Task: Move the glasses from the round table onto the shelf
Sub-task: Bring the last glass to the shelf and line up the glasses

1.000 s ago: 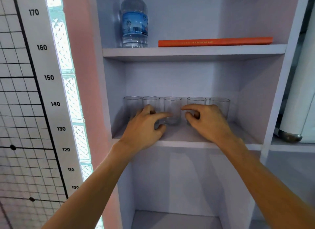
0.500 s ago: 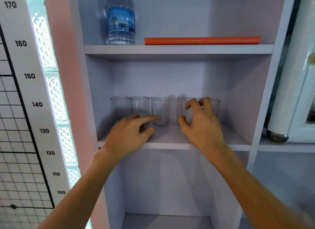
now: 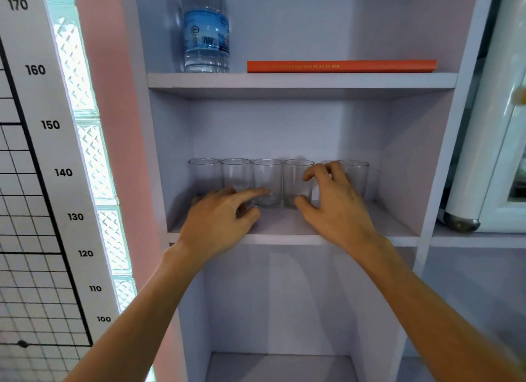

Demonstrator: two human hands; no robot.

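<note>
Clear fourth glass has closed up against the third glass.

I only get one wide-angle view, head-worn, facing the shelf unit straight on and tilted a bit down, close enough that both forearms run in from the near bottom corners. Left hand and right hand land mid-frame by the fourth glass; height chart fills the left edge, white appliance clips the right.
</note>
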